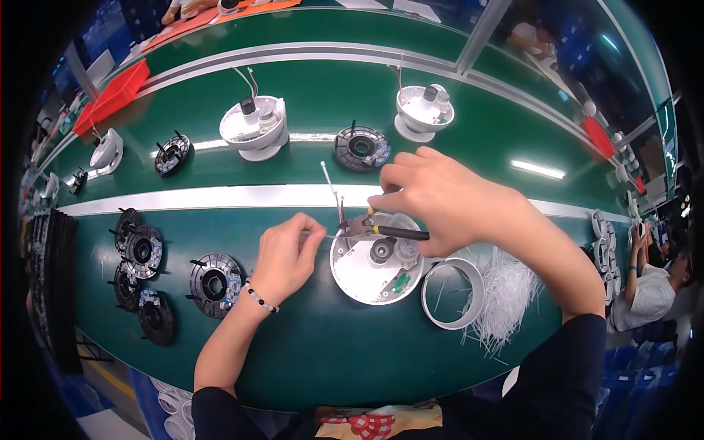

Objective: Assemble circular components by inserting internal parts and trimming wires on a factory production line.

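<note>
A round white housing (357,277) lies on the green bench before me, with a dark round part, a small green board and thin wires (342,207) rising from its far left side. My right hand (433,194) grips a pair of cutting pliers (402,233) with black and yellow handles. The pliers' jaws are over the housing's far left rim, by the wires. At the left of the housing, my left hand (284,253) pinches the end of a thin strip, seemingly a cable tie (331,236), that runs to the jaws. Whether the jaws are closed is unclear.
Right of the housing stand a white ring (427,306) and a heap of thin white cable ties (506,304). Several black round parts with circuit boards (215,286) lie at the left. Beyond a metal rail, more white housings (257,136) and black discs (362,149) sit on a green surface.
</note>
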### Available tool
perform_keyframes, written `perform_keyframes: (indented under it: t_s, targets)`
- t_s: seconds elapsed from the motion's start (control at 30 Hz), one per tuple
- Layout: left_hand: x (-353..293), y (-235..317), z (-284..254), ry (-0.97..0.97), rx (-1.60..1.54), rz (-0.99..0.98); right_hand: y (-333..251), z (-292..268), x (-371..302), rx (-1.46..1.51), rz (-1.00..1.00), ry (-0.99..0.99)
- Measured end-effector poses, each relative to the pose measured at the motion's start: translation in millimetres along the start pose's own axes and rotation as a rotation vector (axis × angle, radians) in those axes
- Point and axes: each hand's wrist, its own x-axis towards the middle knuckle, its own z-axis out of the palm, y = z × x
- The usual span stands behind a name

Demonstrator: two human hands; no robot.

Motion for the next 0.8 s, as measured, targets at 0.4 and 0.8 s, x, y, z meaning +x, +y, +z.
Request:
perform_keyframes:
  t_s: [0.4, 0.8]
  targets:
    - [-0.1, -8.7, -18.1, 0.062, -0.099, 0.017, -5.2, 1.6, 22.0, 0.038, -0.047, 0.013]
    - [-12.3, -6.7, -69.1, 0.282, -0.270, 0.076, -22.6, -12.2, 10.2, 0.174, 0.042, 0.161]
